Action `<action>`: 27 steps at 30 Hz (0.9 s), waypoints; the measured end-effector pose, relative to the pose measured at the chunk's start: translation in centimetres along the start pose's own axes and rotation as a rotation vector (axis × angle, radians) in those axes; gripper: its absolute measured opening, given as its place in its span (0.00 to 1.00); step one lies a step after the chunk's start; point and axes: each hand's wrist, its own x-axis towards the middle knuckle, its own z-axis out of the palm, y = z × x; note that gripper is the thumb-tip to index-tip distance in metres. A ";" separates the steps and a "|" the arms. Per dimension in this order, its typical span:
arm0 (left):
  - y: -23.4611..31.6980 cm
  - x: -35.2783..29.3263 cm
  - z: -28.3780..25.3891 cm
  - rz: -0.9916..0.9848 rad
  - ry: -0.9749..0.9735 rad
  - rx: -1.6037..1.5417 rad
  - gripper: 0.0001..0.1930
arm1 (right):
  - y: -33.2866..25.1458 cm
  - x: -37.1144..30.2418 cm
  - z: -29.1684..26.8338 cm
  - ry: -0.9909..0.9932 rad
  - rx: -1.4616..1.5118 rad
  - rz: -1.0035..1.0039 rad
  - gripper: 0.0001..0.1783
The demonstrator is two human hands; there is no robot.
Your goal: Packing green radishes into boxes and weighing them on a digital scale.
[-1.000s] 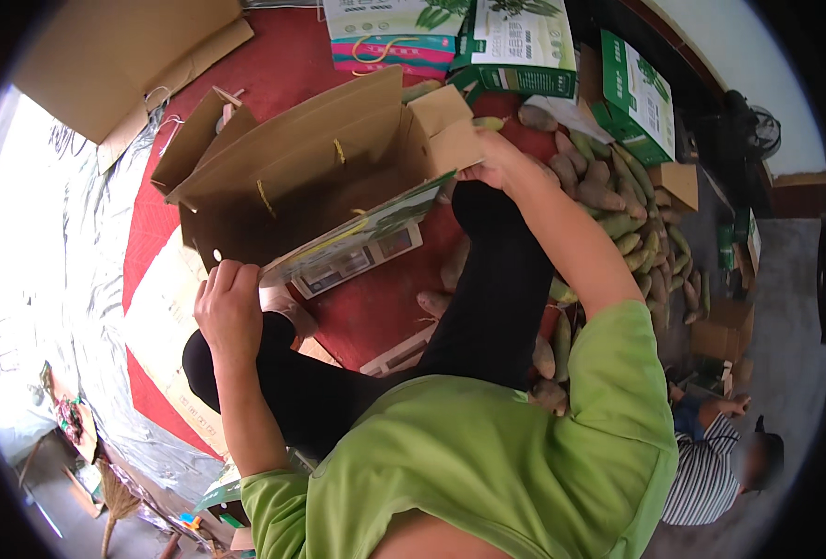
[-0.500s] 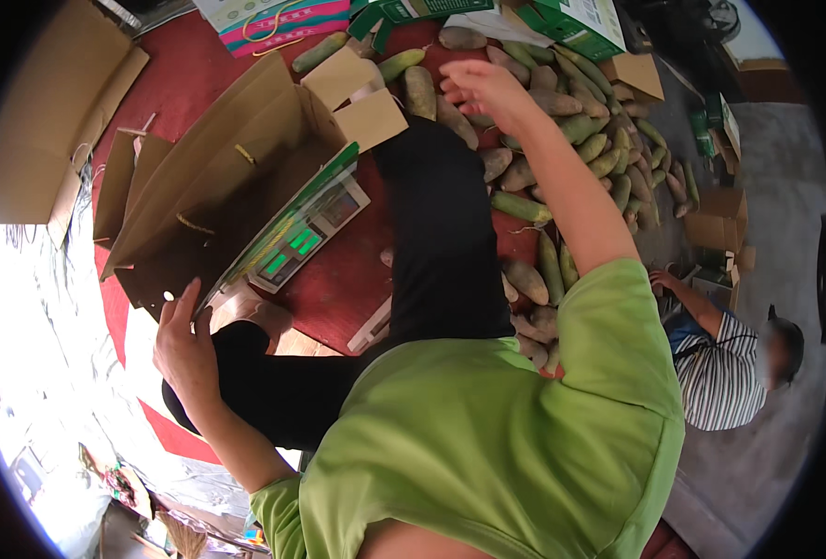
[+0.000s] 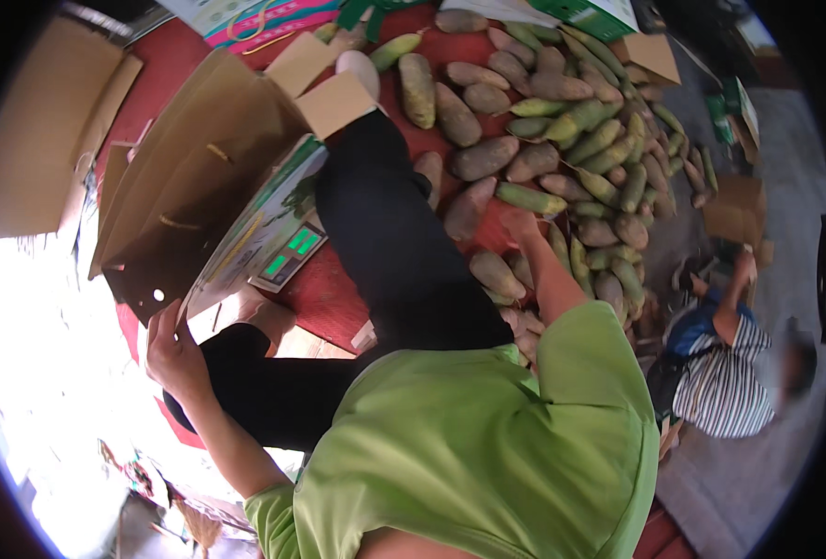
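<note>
My left hand [image 3: 176,354] grips the lower corner of an open cardboard box [image 3: 287,191], brown inside with a printed white and green outer side. The box is tilted, its flaps standing up and yellow cord handles showing inside. Beside and partly behind it sits a scale with a lit green display [image 3: 292,252]. My right hand [image 3: 517,226] is low over the red surface, at the near edge of a pile of long radish-like roots [image 3: 487,158], some green and some brownish pink. A green root [image 3: 531,198] lies just beyond it. Blur hides its fingers.
A large brown carton [image 3: 35,130] stands at the far left. Pink and blue printed boxes [image 3: 254,23] and a green box [image 3: 599,17] are at the back. On the right, a person in a striped shirt [image 3: 725,387] sits near a brown carton [image 3: 737,210]. My black-trousered leg [image 3: 385,224] lies between box and pile.
My right hand has come down and nearer from the back of the pile to its near edge. The box has tilted slightly, with my left hand still on its corner.
</note>
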 end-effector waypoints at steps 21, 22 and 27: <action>1.7 0.6 0.1 -0.025 0.007 0.016 0.11 | -14.1 0.1 4.2 0.111 0.765 0.903 0.25; 1.7 0.7 0.0 0.016 0.014 0.026 0.10 | -14.1 0.3 4.1 0.106 0.754 0.891 0.25; 1.2 0.9 -0.7 0.012 -0.050 0.004 0.10 | -17.1 1.6 3.4 0.095 0.728 0.860 0.44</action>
